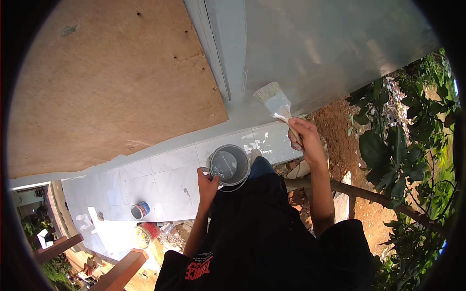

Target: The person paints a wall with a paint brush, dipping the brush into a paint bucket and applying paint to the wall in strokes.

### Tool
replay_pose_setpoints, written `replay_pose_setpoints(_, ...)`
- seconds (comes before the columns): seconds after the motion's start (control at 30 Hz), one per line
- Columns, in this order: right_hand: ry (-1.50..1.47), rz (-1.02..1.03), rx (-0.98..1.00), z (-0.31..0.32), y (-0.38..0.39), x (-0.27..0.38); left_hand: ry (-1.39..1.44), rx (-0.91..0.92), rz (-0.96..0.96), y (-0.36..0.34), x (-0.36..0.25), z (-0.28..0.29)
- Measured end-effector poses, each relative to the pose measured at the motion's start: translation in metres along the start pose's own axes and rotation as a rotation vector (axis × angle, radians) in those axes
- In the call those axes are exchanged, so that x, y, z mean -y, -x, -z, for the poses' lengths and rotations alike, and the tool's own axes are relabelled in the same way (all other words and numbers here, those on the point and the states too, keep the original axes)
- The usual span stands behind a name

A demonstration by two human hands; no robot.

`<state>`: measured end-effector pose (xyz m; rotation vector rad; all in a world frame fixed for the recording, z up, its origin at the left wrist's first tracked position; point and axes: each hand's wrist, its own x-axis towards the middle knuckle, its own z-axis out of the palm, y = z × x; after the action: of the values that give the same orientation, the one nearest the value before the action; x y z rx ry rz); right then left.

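Note:
My right hand (302,135) grips a wide paintbrush (279,104) by its wooden handle, bristles pointing up toward the painted grey wall (330,39); I cannot tell whether they touch it. Fingers of my left hand (208,182) are closed on the rim of a small round bucket (224,166) with grey paint inside and a wire handle, held in front of my dark shirt. A plywood board (111,77) fills the upper left, beside a grey painted frame (223,63).
A white tiled ledge (170,157) runs beneath me, carrying a small blue-red can (140,210). A red bucket (149,234) and rubble lie beyond it. Brown beams (126,271) stand at lower left. A branch (364,194) and leafy plants (388,155) are at right, over bare soil.

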<state>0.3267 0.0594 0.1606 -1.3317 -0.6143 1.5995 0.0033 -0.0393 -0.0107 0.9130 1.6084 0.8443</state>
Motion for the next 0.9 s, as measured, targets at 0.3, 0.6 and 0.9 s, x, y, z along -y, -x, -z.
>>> replay_pose_setpoints(0.3,1.124,-0.101,0.493,-0.033,-0.007,-0.033,-0.21,-0.025,-0.135,0.001,-0.036,-0.01)
replay_pose_setpoints(0.6,1.631,0.016,0.45,-0.105,-0.05,-0.129,-0.235,-0.078,-0.156,0.009,-0.061,-0.013)
replay_pose_setpoints(0.9,1.749,-0.078,0.436,-0.124,-0.067,-0.145,-0.263,-0.137,-0.108,0.014,-0.061,-0.014)
